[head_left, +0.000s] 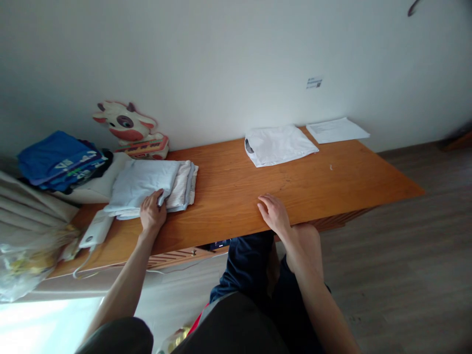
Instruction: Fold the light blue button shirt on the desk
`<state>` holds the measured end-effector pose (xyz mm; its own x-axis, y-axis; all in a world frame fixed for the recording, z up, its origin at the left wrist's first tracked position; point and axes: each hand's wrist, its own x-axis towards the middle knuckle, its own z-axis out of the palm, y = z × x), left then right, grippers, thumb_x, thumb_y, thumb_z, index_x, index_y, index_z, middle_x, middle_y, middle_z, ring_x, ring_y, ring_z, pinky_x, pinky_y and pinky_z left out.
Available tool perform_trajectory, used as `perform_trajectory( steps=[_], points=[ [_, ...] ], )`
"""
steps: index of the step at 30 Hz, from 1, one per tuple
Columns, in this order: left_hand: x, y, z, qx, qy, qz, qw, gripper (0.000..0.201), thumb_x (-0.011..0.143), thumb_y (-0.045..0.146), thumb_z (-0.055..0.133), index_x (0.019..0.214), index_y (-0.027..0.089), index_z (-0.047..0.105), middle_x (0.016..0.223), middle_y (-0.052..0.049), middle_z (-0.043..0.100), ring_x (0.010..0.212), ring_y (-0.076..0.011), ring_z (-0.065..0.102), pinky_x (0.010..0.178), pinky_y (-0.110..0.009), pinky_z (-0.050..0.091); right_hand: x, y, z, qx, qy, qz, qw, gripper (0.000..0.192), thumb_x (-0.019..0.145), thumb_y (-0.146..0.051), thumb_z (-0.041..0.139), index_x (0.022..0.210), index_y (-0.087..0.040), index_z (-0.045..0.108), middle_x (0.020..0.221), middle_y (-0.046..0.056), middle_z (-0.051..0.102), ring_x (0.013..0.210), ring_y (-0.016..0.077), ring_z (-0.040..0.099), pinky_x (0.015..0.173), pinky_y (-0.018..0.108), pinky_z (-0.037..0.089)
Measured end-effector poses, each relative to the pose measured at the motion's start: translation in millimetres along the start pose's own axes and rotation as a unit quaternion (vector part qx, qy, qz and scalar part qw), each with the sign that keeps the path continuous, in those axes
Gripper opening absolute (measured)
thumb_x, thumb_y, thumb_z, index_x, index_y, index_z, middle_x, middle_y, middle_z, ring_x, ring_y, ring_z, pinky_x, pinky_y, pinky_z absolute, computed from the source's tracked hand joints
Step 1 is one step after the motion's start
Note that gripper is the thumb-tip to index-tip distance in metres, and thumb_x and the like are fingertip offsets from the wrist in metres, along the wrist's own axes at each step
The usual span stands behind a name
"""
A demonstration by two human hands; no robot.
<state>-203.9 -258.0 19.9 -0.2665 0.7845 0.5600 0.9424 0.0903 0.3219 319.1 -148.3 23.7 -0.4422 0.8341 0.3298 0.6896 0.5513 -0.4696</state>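
Resting at 9 o'clock on the wooden table, your left hand presses the stack of folded pale garments, thumb hooked over its near edge. Your right hand lies flat at 6 o'clock, fingers loosely together. Grip all layers evenly; the folded white shirt lies at 1 o'clock.

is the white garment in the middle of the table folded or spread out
Folded: the white garment lies as a compact flat rectangle on the table, layered edges showing at its left end.
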Motion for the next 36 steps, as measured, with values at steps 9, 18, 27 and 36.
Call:
perform_trajectory(
  steps=[9,18,27,36],
  points=[
    [-0.3,-0.2,0.6,0.024,0.007,0.004,1.0,0.05,0.103,0.029,0.056,0.152,0.021,0.062,0.148,-0.018,0.071,0.143,-0.036,0.062,0.123,-0.054,0.045,-55.3,76.4,-49.5,0.042,0.078,-0.051,0.995,0.036,0.111,-0.032,0.049,0.121,-0.024,0.083,0.126,0.008,0.082,0.121,0.0248,0.076,0.116,0.045,0.058],
    [0.7,0.2,0.1,0.047,-0.019,-0.005,0.999,0.05,0.104,0.026,0.053,0.153,0.015,0.059,0.153,-0.018,0.067,0.148,-0.0343,0.058,0.125,-0.052,0.043,-121.2,122.9,-67.3,0.039,0.235,0.021,0.971,0.022,0.108,-0.027,0.06,0.115,-0.024,0.081,0.12,0.009,0.081,0.116,0.0264,0.076,0.11,0.048,0.059],
    [-0.1,-5.3,2.6,0.036,-0.013,0.003,0.999,0.051,0.103,0.024,0.055,0.153,0.014,0.06,0.154,-0.02,0.066,0.147,-0.0362,0.059,0.125,-0.055,0.044,-181.2,131.2,-48.6,0.031,0.264,0.232,0.936,0.038,0.107,-0.051,0.054,0.109,-0.018,0.074,0.107,0.014,0.074,0.1,0.0289,0.068,0.095,0.045,0.054],
    [0.0,-2.9,1.7,0.041,-0.012,0.001,0.999,0.051,0.103,0.024,0.055,0.152,0.014,0.061,0.152,-0.02,0.067,0.146,-0.0357,0.059,0.124,-0.054,0.044,-218.6,135.0,-43.3,0.085,0.105,0.419,0.898,0.071,0.101,-0.081,0.038,0.121,-0.017,0.063,0.107,0.018,0.075,0.099,0.0357,0.069,0.087,0.046,0.05]
  ],
)
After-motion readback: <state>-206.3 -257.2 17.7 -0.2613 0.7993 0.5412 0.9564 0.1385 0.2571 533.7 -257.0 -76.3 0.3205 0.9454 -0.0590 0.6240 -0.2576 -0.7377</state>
